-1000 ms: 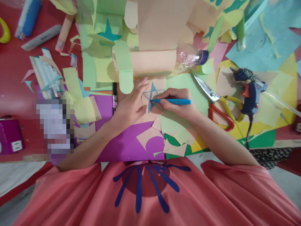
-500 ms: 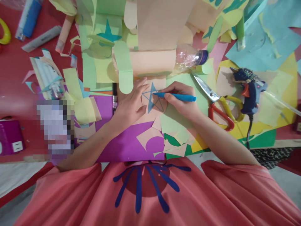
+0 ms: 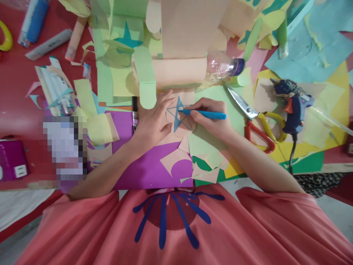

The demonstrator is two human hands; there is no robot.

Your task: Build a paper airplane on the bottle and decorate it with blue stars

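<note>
My right hand (image 3: 211, 116) is closed round a blue marker (image 3: 205, 113), its tip touching a star drawn in blue (image 3: 177, 117). The star is on a peach paper piece (image 3: 187, 96) with a rounded lower edge; part of it is coloured in and the rest is only outlined. My left hand (image 3: 153, 119) lies flat on the same paper, left of the star, fingers stretched out and holding nothing. A dark pen (image 3: 134, 114) lies beside my left hand, partly hidden. Purple paper (image 3: 132, 169) and peach offcuts (image 3: 176, 162) lie below the drawing.
Red-and-yellow scissors (image 3: 257, 123) and a blue glue gun (image 3: 293, 110) with its cable lie to the right. A paper-wrapped plastic bottle (image 3: 179, 71) lies just beyond my hands. Left are a bundle of white markers (image 3: 59, 86), a grey marker (image 3: 49, 45) and yellow paper scraps (image 3: 102, 129).
The marker has tilted and shifted slightly left and down with my right hand. My left hand and the paper stay put.
</note>
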